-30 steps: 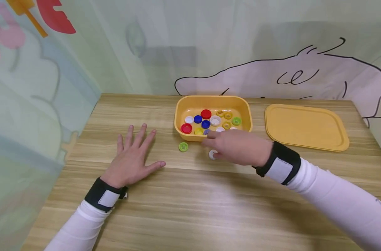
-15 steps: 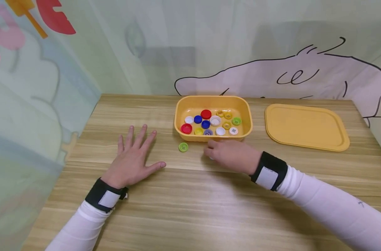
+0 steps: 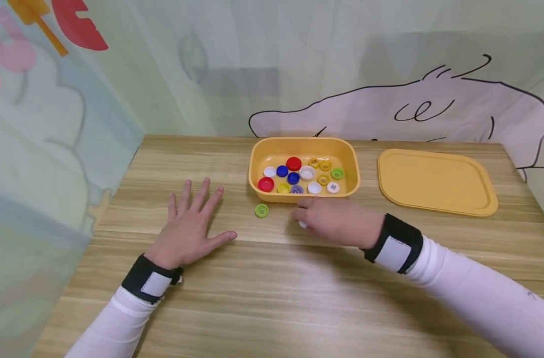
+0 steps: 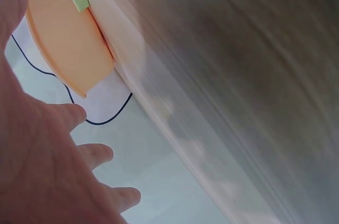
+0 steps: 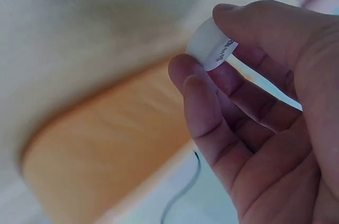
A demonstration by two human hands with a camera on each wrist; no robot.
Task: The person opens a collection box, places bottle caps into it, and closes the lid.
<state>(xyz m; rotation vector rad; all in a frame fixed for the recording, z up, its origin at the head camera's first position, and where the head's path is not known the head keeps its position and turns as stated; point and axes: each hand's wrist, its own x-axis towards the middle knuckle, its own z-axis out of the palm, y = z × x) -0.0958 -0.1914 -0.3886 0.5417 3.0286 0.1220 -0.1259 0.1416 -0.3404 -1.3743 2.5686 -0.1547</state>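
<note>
Pinched between the thumb and fingertips of my right hand [image 3: 339, 220] is a white bottle cap [image 5: 212, 46] with small dark print on its side. That hand is in front of the yellow tub [image 3: 255, 190], near its front wall. In the head view the fingers hide most of the white cap. My left hand [image 3: 187, 226] lies with fingers spread over the table, left of the tub, holding nothing. A green bottle cap [image 3: 261, 211] sits on the table between the two hands, just in front of the tub.
Inside the tub lie several caps, among them a red cap [image 3: 293, 163], a blue cap [image 3: 282, 171] and a white cap [image 3: 314, 187]. A flat yellow lid [image 3: 437, 181] rests on the table to the right. A printed curtain [image 3: 227, 59] hangs behind the table.
My right hand has drawn back from over the tub's front rim and taken hold of the white cap from the table. The left hand and the green cap have stayed put.
</note>
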